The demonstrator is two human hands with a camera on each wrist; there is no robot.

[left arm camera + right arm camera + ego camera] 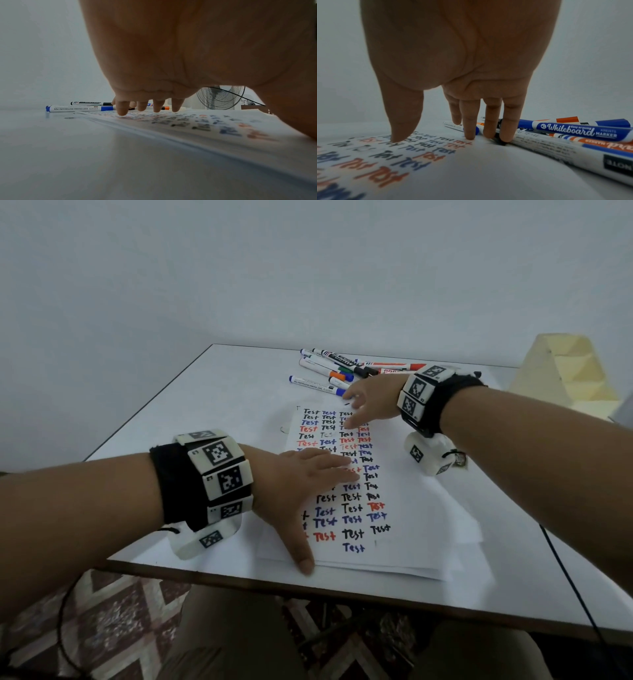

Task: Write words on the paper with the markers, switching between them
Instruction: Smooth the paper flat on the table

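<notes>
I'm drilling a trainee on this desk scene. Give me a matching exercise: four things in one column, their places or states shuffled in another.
1. left hand
2. right hand
3. markers
4. paper

A. covered in rows of "Test"
B. piled at the table's far edge
C. flat on the sheet's near left part
D. reaching toward the pile, holding nothing

Pairs: 1-C, 2-D, 3-B, 4-A

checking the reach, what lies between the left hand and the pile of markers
Head view: written paper and the right hand lie between the left hand and markers.
</notes>
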